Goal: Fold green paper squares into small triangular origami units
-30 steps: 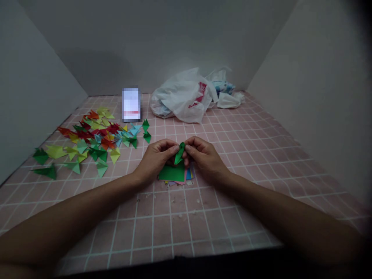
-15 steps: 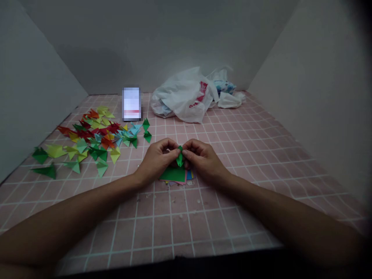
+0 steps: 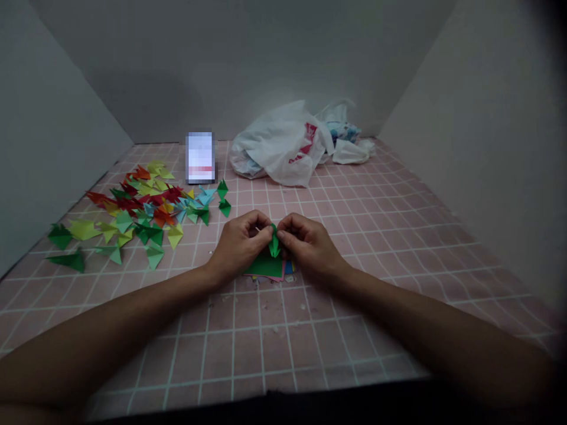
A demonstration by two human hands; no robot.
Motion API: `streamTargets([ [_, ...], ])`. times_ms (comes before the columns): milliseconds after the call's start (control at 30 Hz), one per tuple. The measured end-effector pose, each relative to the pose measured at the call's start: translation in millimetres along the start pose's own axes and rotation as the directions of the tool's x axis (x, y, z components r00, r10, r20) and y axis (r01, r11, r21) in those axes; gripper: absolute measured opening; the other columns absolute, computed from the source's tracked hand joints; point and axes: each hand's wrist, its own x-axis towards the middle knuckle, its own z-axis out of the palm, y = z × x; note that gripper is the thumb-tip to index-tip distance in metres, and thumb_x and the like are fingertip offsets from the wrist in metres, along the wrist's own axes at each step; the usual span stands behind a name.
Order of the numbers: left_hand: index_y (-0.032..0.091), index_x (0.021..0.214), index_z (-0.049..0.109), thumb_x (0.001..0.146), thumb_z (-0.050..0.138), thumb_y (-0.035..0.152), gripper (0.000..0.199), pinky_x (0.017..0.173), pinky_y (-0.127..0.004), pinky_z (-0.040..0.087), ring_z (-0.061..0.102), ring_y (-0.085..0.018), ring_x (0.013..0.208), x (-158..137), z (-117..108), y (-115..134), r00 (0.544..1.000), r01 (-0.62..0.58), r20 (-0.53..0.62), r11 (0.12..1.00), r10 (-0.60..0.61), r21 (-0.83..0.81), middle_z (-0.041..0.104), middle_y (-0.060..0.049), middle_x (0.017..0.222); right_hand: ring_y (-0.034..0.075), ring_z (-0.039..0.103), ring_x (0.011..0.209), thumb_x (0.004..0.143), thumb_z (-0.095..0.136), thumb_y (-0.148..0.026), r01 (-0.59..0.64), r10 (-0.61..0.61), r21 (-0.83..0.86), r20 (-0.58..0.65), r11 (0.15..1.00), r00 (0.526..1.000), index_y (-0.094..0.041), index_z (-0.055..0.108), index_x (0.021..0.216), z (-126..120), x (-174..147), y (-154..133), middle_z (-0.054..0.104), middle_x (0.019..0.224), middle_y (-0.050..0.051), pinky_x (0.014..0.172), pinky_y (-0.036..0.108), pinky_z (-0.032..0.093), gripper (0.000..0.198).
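Observation:
A small folded green origami paper (image 3: pixel 274 243) stands upright between my two hands, narrow and pointed. My left hand (image 3: pixel 243 239) pinches its left side between thumb and fingers. From the right, my right hand (image 3: pixel 309 241) grips the other side with thumb and forefinger. Just below lies a stack of square paper sheets (image 3: pixel 264 267), green on top, with pink, yellow and blue edges showing beneath; the hands hide its far part.
Many folded paper cranes (image 3: pixel 153 233) in red, orange, yellow, green and blue spread over the left of the pink checked tablecloth (image 3: pixel 283 354). Behind them stands a lit, blurred phone (image 3: pixel 200 156). White plastic bags (image 3: pixel 279 141) lie by the back wall. Small paper scraps dot the cloth near me.
The folded green paper has tilted slightly and its lower tip sits a little lower. Both hands keep their hold in nearly the same place.

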Motion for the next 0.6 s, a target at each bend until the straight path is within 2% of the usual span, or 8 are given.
streamTargets([
  [133,0.016,0.079,0.062,0.082,0.063,0.033,0.017,0.053,-0.024,0.040,0.051,-0.011,0.057,-0.3,1.0,0.3,1.000,0.010,-0.001,1.000,-0.010,-0.013,0.058,0.002,0.066,0.010,0.055,0.052,0.091,0.062,-0.035,-0.059,0.055,0.106,0.035,0.993,0.998,-0.019,0.059,0.081,-1.1,0.5,-0.5,0.057,0.060,-0.005,0.052,0.025,0.045,0.019],
  [267,0.016,0.081,0.062,0.083,0.064,0.035,0.019,0.053,-0.024,0.041,0.052,-0.011,0.056,-0.8,1.6,-0.3,1.000,0.014,0.017,0.998,-0.013,-0.062,0.060,0.002,0.067,0.009,0.054,0.050,0.087,0.068,-0.040,-0.109,0.099,0.205,0.057,0.973,0.993,-0.019,0.059,0.082,-2.0,1.8,0.5,0.059,0.060,-0.005,0.050,0.023,0.045,0.023],
  [600,0.017,0.082,0.063,0.085,0.065,0.032,0.016,0.058,-0.025,0.044,0.055,-0.012,0.062,-1.3,0.8,-1.5,1.000,-0.024,0.017,0.997,0.025,-0.073,0.061,0.001,0.070,0.009,0.052,0.048,0.086,0.072,-0.043,-0.135,0.115,0.274,0.089,0.952,0.989,-0.020,0.059,0.082,-2.0,2.0,2.8,0.057,0.056,-0.006,0.048,0.022,0.043,0.027],
])
